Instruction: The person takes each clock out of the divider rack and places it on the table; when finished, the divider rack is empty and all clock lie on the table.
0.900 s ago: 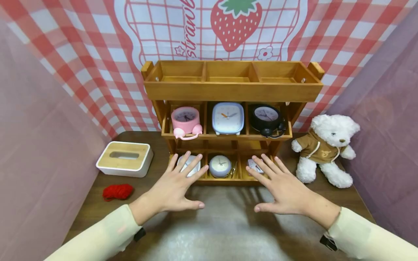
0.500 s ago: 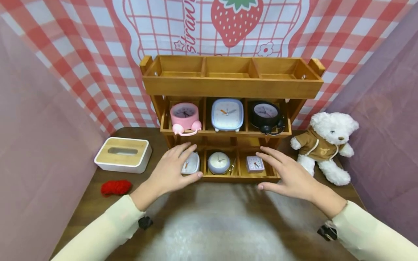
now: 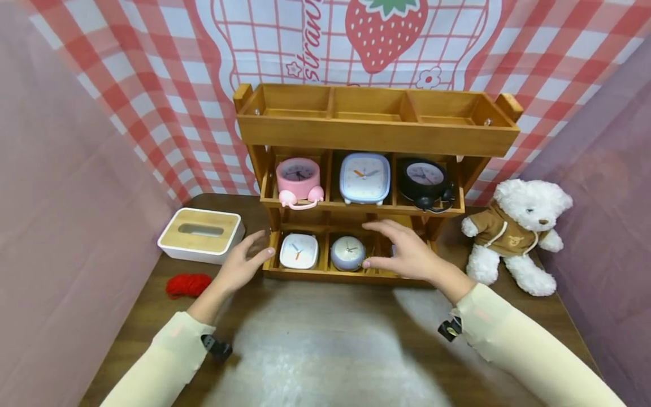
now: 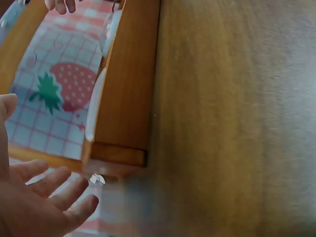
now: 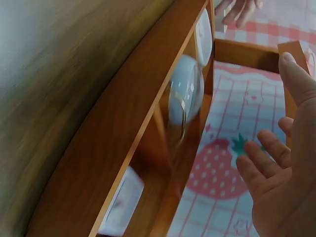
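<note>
My left hand (image 3: 241, 267) is at the left end of the wooden rack's lower tier, beside a white square alarm clock (image 3: 299, 251). In the left wrist view its fingers are spread and nothing is in them. My right hand (image 3: 404, 251) hovers at the lower tier's right part, fingers loosely bent and holding nothing. Its thumb tip appears close to a round grey-blue alarm clock (image 3: 348, 253); whether they touch cannot be told. Behind this hand, a small lilac clock (image 5: 121, 202) is mostly hidden in the head view. It shows in the right wrist view.
The middle tier holds a pink alarm clock (image 3: 299, 180), a blue-framed square clock (image 3: 364, 177) and a black alarm clock (image 3: 424, 182). Left of the wooden rack (image 3: 376, 135) are a tissue box (image 3: 200, 234) and red yarn (image 3: 188, 285). A white teddy bear (image 3: 513, 237) sits right.
My left hand has moved left, uncovering the white clock. My right hand has moved left, now covering most of the lilac clock. The fingers of both hands are less spread than at first.
</note>
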{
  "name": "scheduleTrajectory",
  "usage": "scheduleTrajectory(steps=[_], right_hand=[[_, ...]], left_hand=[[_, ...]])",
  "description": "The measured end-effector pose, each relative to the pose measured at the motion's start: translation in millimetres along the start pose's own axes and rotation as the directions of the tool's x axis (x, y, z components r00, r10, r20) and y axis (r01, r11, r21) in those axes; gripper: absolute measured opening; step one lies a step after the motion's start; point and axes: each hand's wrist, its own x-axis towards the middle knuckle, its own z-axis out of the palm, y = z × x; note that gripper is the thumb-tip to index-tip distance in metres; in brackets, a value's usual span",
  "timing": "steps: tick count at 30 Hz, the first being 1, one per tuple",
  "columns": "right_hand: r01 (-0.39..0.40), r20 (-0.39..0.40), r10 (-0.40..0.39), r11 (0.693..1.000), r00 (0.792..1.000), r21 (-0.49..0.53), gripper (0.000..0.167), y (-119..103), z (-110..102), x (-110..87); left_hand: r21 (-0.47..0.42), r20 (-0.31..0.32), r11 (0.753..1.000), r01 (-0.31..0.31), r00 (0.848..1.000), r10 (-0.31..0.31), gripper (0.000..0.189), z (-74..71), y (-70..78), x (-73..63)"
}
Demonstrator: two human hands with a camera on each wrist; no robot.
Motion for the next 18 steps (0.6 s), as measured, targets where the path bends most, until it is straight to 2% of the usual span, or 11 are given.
scheduleTrajectory(steps=[7,11,18], right_hand=[[-0.025,0.056,0.023,0.999,0.998,0.026,0.081,-13,33,38.2],[-0.052,0.103,0.049,0.998,0.993,0.030,0.082,-18,51,55.4],[-0.067,0.151,0.066,0.998,0.986,-0.001,0.081,-27,79,79.4]], left_hand=[[-0.126,0.052,0.989,0.079,0.996,-0.073,0.067,5.5,-13.8,-1.5],[-0.152,0.083,0.980,0.130,0.990,-0.118,0.068,8.1,-17.9,-2.2],[-0.210,0.088,0.965,0.160,0.986,-0.144,0.071,9.4,-27.1,-2.6]])
